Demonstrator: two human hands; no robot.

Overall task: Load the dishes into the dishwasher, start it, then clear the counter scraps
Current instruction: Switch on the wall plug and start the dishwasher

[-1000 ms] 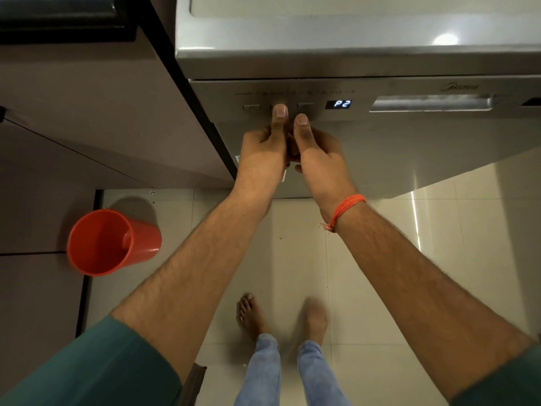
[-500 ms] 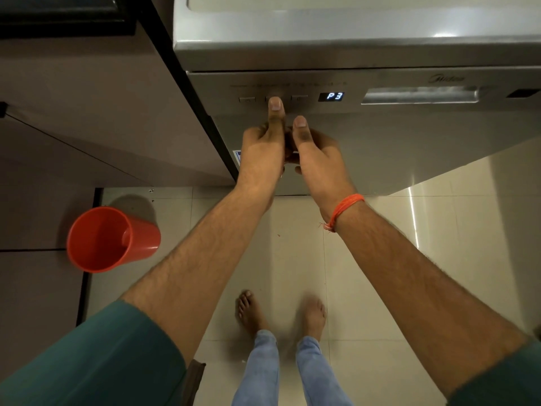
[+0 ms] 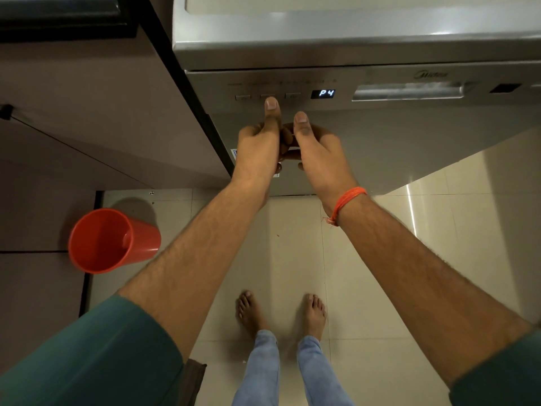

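The steel dishwasher stands in front of me with its door closed. Its control panel has a row of buttons and a lit display reading P4. My left hand has its fingers curled and its thumb straight up, the tip at the middle button. My right hand sits right beside it, fingers curled and thumb raised, a little below the panel. Neither hand holds anything.
An orange plastic cup hangs or stands at the left by a brown cabinet. The dishwasher's handle recess is right of the display. My bare feet are on the tiled floor.
The display has stepped from P2 to P3 to P4. My left thumb stays at the middle button; the right hand has hardly moved.
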